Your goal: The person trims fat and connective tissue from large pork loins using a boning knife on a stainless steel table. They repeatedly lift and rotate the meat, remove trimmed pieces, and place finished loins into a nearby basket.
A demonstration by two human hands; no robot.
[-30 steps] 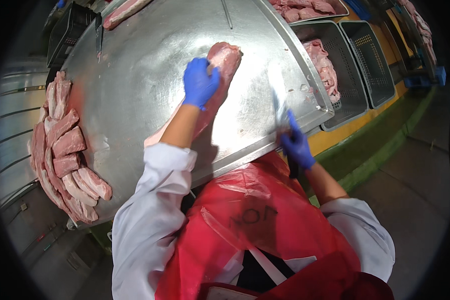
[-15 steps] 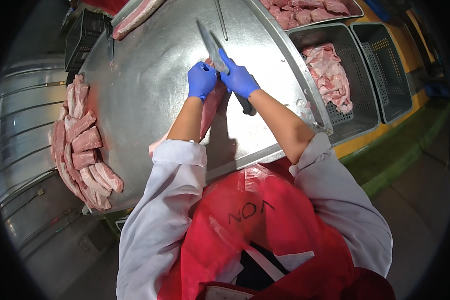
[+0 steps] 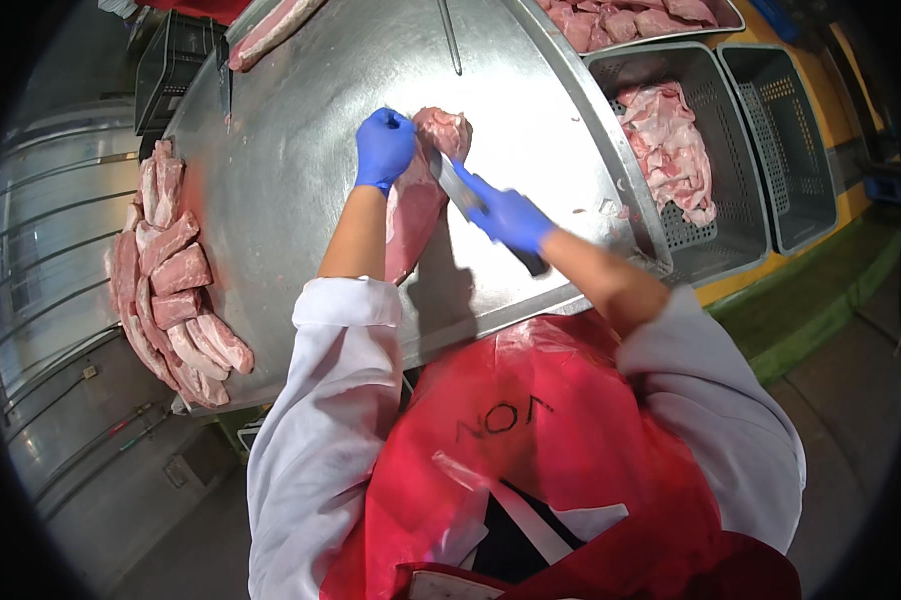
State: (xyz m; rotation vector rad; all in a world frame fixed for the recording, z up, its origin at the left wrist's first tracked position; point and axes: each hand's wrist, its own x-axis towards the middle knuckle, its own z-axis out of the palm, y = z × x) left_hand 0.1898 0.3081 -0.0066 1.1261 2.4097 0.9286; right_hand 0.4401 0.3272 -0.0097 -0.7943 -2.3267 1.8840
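A long pink cut of raw meat [image 3: 415, 215] lies lengthwise on the metal table in front of me, with a lighter, rounded far end. My left hand [image 3: 385, 152], in a blue glove, is closed in a fist at the meat's upper left edge; whatever its fingers pinch is hidden. My right hand [image 3: 510, 215], gloved too and slightly blurred, grips a dark-handled knife. The knife blade [image 3: 452, 185] points up and left, its tip at the meat's right side near the far end.
Strips and chunks of meat [image 3: 175, 275] are piled along the left edge. A thin metal rod [image 3: 449, 35] and a long cut [image 3: 275, 35] lie at the far side. Right of the raised table rim stand grey crates [image 3: 740, 200], one with pale trimmings [image 3: 667, 150], and a meat tray [image 3: 735, 20].
My right hand and the knife have moved right and toward me, uncovering the meat's far end. My left hand has shifted slightly left and is still closed.
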